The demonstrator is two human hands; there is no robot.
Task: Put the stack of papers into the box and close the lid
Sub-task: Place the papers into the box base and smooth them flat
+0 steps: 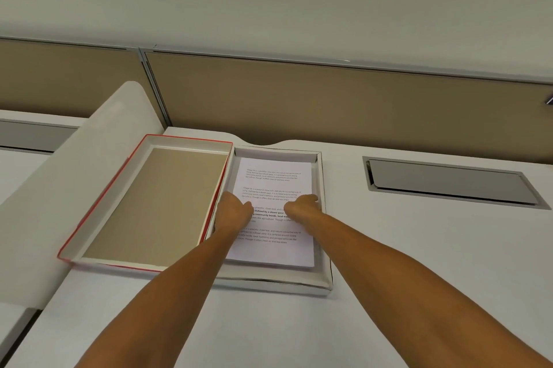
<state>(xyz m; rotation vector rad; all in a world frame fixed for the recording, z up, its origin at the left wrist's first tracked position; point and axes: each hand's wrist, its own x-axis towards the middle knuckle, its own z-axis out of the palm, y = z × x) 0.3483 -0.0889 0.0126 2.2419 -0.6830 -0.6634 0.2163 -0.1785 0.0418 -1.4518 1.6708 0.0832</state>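
- White printed paper stack (273, 212) lies inside the shallow white cardboard box (324, 248) on the pale tabletop (419, 263).
- Legible fragments: "Village life", "community bonds".
- Left hand (232, 212) and right hand (300, 206) press curled onto the sheets, gripping nothing.
- Red-edged lid (143, 203) lies open, left.

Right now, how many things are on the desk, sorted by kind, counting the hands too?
Box: 1
Lid, lying open side up beside the box: 1
Stack of papers, inside the box: 1
Hands, left hand and right hand, both on the papers: 2
Total: 5
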